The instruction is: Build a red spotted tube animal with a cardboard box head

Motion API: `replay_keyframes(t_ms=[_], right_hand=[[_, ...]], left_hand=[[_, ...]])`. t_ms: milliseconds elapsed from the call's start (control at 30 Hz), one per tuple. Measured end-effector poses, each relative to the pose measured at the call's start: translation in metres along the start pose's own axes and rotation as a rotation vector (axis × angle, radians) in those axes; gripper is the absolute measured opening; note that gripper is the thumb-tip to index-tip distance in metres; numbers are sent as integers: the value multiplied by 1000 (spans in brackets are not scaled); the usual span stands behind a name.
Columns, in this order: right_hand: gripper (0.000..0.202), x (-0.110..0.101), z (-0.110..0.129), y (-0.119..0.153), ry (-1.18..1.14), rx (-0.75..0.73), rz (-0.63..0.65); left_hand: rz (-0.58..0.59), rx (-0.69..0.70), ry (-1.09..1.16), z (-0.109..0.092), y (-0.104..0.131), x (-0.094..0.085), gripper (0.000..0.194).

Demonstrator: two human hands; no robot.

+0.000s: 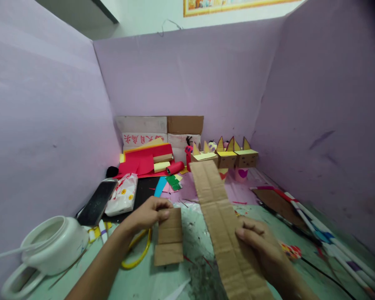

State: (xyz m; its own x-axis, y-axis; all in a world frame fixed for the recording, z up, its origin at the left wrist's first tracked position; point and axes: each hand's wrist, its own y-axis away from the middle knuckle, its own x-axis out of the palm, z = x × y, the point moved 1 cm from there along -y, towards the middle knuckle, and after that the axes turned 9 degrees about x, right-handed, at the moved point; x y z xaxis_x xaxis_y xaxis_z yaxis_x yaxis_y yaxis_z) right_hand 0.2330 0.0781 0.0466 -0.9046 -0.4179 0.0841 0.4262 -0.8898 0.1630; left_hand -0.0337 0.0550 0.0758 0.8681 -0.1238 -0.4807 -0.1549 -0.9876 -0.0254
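My left hand [153, 214] pinches the upper left corner of a short cardboard piece [169, 237], which has crease lines across it. In my right hand [258, 241] is a long cardboard strip [220, 221], gripped at its right edge and tilted, its top end pointing away from me. Several folds cross the strip, and its lower end runs out of the picture. The two pieces are apart, with the green tabletop [195, 235] showing between them. Under my left wrist lies a yellow ring [137, 264].
A white pot [54, 246] and a phone [96, 202] are at the left, beside a tissue pack [123, 195]. Red paper [136, 164] and cardboard heads with pointed ears [226, 159] stand at the back. Striped sticks [331, 246] lie right. Purple walls [187, 79] enclose the table.
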Motion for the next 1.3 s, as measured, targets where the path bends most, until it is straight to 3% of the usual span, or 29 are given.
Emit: replay_keyframes(t_ms=[100,200,433,667,833,967,1167,1233,1300], right_hand=[[29,16,-12,-7,-1,112,121],[30,28,-23,-14,14,212,151],[37,28,-34,-21,-12,335,179],[31,30,-37,-22,-61,369,170],[28,30,-36,-22,3,327,155],[25,30,-39,-24,251,217,39],[30,32,-26,-4,947,51,-234],[33,17,-18,11,990,-26,-321],[32,-11,-10,25,942,-108,-431]], left_hand=[[-55,-76,137,3,12,-26,22],[-70,-150,202,11,16,-32,22],[-72,-238,347,18,8,-10,23],[60,-277,310,22,3,13,21],[152,-295,261,28,2,19,19],[194,-328,214,31,1,20,20],[249,-356,107,28,2,23,21],[269,-334,55,27,3,24,23],[295,-317,2,27,3,24,25]])
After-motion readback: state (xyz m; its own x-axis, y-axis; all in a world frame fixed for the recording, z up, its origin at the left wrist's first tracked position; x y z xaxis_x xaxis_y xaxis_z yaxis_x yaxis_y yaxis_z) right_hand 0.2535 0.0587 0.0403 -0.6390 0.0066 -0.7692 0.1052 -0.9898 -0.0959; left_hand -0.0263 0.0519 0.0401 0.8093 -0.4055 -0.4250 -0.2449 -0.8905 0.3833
